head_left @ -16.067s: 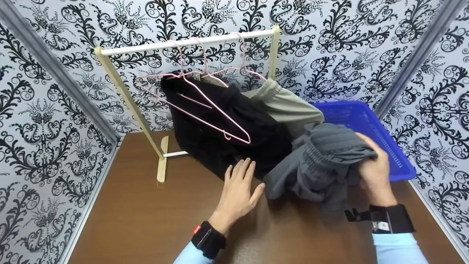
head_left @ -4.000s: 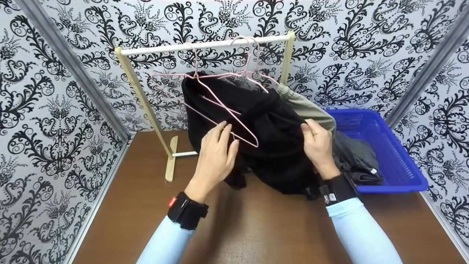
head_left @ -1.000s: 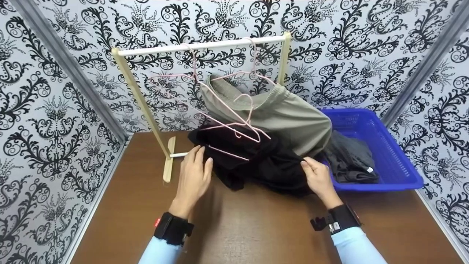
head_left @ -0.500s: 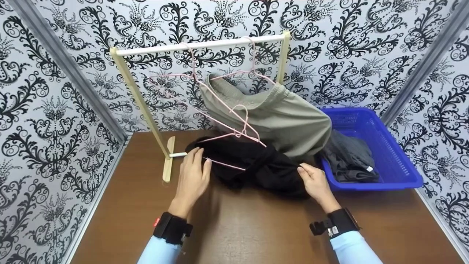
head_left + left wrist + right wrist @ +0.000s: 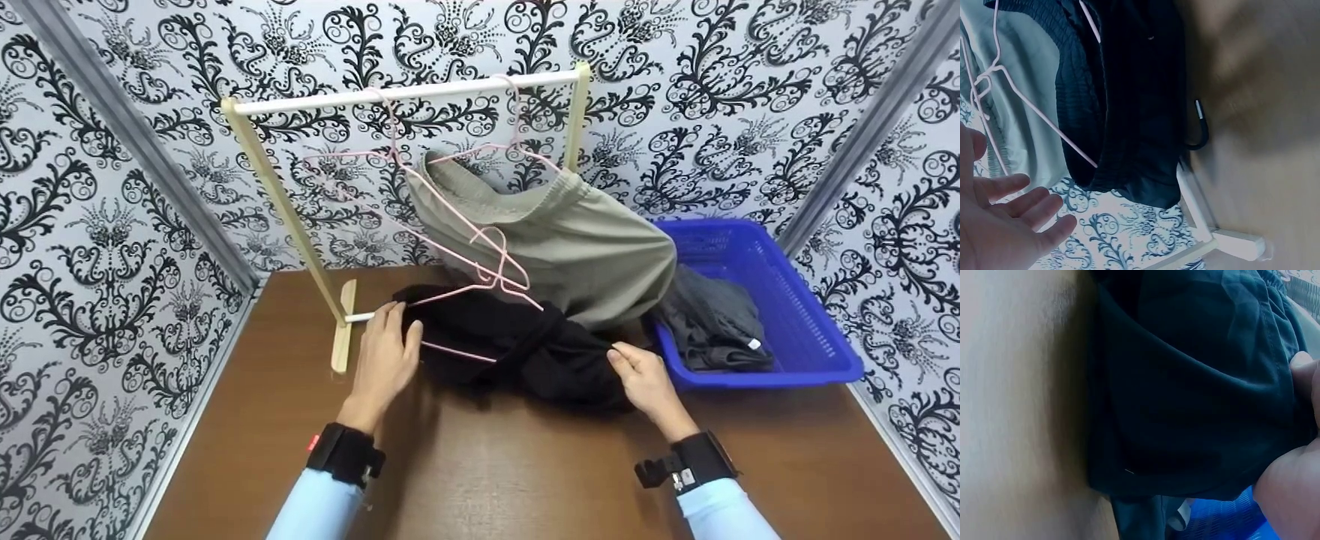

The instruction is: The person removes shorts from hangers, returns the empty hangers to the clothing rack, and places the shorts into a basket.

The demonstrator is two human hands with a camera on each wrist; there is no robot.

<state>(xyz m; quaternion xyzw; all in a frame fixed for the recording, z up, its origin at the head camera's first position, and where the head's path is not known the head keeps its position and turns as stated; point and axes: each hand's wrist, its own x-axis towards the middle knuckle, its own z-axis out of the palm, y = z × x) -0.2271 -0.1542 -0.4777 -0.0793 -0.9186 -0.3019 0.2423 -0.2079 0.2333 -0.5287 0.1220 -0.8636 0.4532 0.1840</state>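
Black pants (image 5: 577,367) with a gathered elastic waistband lie low over the table, a pink hanger (image 5: 457,352) set inside the waist. The hanger's hook is off the rack. My right hand (image 5: 649,386) pinches the pants' edge at the right; the right wrist view has its thumb (image 5: 1302,360) on the dark cloth. My left hand (image 5: 382,367) is at the other end of the waistband, fingers loosely extended. In the left wrist view that hand (image 5: 1010,225) looks apart from the cloth, where a drawstring tip (image 5: 1201,121) hangs out.
A rack with a white rod (image 5: 300,103) stands behind, holding a bare pink hanger (image 5: 393,154) and grey-green pants (image 5: 562,240) on another. A blue basket (image 5: 772,379) at the right contains dark grey clothes (image 5: 712,315). Patterned walls enclose the table.
The black pants and their hanger have come off the rod and sunk toward the table, both hands lowering with them. Earlier, the grey garment in my right hand went into the basket.
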